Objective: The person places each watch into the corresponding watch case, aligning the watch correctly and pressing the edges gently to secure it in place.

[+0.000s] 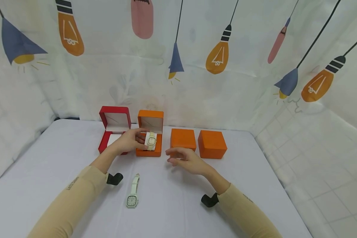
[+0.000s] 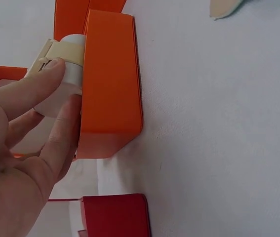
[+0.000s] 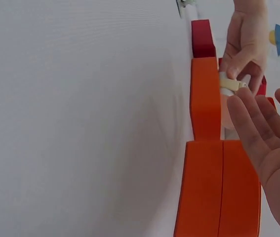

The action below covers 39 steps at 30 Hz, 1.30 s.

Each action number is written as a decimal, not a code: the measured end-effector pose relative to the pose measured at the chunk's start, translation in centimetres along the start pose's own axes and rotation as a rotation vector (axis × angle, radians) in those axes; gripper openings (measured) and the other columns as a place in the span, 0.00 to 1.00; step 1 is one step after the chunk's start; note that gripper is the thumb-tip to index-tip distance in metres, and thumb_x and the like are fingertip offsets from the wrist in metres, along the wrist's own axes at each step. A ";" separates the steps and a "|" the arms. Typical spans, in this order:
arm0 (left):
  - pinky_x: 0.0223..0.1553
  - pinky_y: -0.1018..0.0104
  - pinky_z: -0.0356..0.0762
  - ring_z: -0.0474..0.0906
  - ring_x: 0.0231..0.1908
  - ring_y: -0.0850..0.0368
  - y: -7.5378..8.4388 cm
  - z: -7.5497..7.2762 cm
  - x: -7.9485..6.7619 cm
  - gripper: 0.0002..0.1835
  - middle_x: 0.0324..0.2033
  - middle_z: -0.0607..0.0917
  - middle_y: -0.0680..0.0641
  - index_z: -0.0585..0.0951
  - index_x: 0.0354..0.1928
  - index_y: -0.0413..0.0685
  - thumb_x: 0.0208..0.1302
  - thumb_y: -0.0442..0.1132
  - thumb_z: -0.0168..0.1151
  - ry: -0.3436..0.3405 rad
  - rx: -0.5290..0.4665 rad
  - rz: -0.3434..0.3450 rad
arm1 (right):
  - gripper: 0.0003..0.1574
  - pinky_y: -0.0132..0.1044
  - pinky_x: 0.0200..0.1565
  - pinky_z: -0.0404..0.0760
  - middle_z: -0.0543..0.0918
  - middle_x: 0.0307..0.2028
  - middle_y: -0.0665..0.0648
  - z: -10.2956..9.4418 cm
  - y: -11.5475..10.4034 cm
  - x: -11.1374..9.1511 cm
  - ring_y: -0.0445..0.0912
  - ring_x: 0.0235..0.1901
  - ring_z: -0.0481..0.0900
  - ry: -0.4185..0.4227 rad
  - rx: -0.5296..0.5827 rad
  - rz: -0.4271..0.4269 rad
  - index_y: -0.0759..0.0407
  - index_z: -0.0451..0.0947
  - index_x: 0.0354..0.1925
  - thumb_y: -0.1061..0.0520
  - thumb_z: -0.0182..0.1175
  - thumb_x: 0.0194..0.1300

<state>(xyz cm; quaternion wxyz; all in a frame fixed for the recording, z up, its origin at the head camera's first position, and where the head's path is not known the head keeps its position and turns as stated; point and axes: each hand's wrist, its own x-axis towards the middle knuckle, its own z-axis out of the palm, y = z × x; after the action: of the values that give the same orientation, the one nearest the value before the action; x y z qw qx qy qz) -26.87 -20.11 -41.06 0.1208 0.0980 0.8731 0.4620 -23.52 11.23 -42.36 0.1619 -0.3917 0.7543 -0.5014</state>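
A cream-strapped wristwatch [image 1: 151, 141], wrapped round a white cushion [image 2: 72, 75], is at the open orange box [image 1: 148, 153], tilted and partly above its rim in the left wrist view. My left hand [image 1: 128, 141] holds the watch and its cushion, thumb on the strap and fingers along the cushion's side. In front of a closed orange box [image 1: 182, 137], my right hand [image 1: 190, 161] hovers with loosely extended fingers and nothing in its grasp. Nearer to me, a pale green wristwatch [image 1: 133, 193] lies flat on the white tablecloth, its strap stretched out.
Left of the open orange box stands an open red box [image 1: 114, 109] with a white insert, partly behind my left hand. Another closed orange box [image 1: 212, 143] stands at the right of the row. A printed curtain [image 1: 107, 72] hangs behind the table.
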 end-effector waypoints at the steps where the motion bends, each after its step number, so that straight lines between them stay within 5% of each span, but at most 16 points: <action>1: 0.53 0.55 0.83 0.79 0.54 0.43 0.0 0.0 0.0 0.42 0.55 0.80 0.37 0.67 0.75 0.48 0.61 0.41 0.76 -0.002 0.004 0.000 | 0.23 0.39 0.54 0.83 0.78 0.60 0.69 0.0 0.0 0.1 0.56 0.54 0.83 0.000 0.005 -0.002 0.62 0.75 0.66 0.59 0.60 0.76; 6: 0.52 0.56 0.83 0.79 0.52 0.44 -0.1 0.1 0.1 0.40 0.55 0.79 0.37 0.68 0.74 0.46 0.62 0.41 0.76 0.008 0.054 0.006 | 0.21 0.40 0.52 0.84 0.78 0.59 0.70 0.1 -0.1 0.3 0.60 0.54 0.83 -0.001 0.021 -0.014 0.60 0.76 0.65 0.61 0.60 0.76; 13: 0.49 0.60 0.83 0.78 0.46 0.46 -0.1 0.5 -0.1 0.30 0.53 0.79 0.39 0.75 0.68 0.40 0.66 0.34 0.71 0.057 0.095 0.017 | 0.21 0.40 0.54 0.83 0.79 0.59 0.68 0.5 -0.2 0.4 0.48 0.51 0.83 -0.014 -0.008 -0.028 0.59 0.77 0.64 0.60 0.61 0.76; 22: 0.39 0.62 0.80 0.75 0.41 0.47 -0.1 0.7 -0.5 0.25 0.40 0.79 0.44 0.79 0.64 0.39 0.67 0.35 0.70 0.090 0.211 0.063 | 0.22 0.39 0.57 0.81 0.82 0.58 0.53 0.2 -0.9 1.3 0.45 0.55 0.81 0.009 -0.100 -0.042 0.57 0.76 0.65 0.56 0.62 0.76; 27: 0.38 0.62 0.80 0.75 0.41 0.47 -0.2 0.6 -0.7 0.22 0.40 0.80 0.44 0.80 0.63 0.41 0.69 0.37 0.68 0.116 0.222 0.076 | 0.24 0.49 0.62 0.77 0.80 0.62 0.50 0.0 -1.4 1.9 0.45 0.60 0.78 0.035 -0.195 -0.099 0.55 0.75 0.67 0.56 0.61 0.76; 31: 0.37 0.61 0.80 0.76 0.41 0.47 -0.2 0.2 -1.0 0.18 0.42 0.81 0.43 0.81 0.61 0.40 0.72 0.37 0.63 0.183 0.207 0.082 | 0.26 0.54 0.63 0.75 0.76 0.67 0.52 -0.4 -2.0 2.5 0.46 0.64 0.75 0.044 -0.238 -0.153 0.56 0.74 0.68 0.57 0.62 0.75; 39: 0.33 0.63 0.82 0.81 0.32 0.49 0.9 -0.5 -1.5 0.18 0.42 0.82 0.38 0.77 0.62 0.38 0.75 0.36 0.57 0.400 0.162 0.093 | 0.33 0.43 0.67 0.70 0.66 0.75 0.53 -1.7 -3.4 4.0 0.45 0.72 0.65 0.092 -0.368 -0.154 0.57 0.68 0.73 0.57 0.63 0.74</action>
<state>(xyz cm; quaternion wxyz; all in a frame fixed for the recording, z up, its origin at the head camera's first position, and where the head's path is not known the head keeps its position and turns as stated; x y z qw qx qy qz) -25.55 -20.43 -39.90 -0.0845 0.0540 0.9085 0.4056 -25.70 8.61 -38.00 0.0140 -0.4480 0.8075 -0.3834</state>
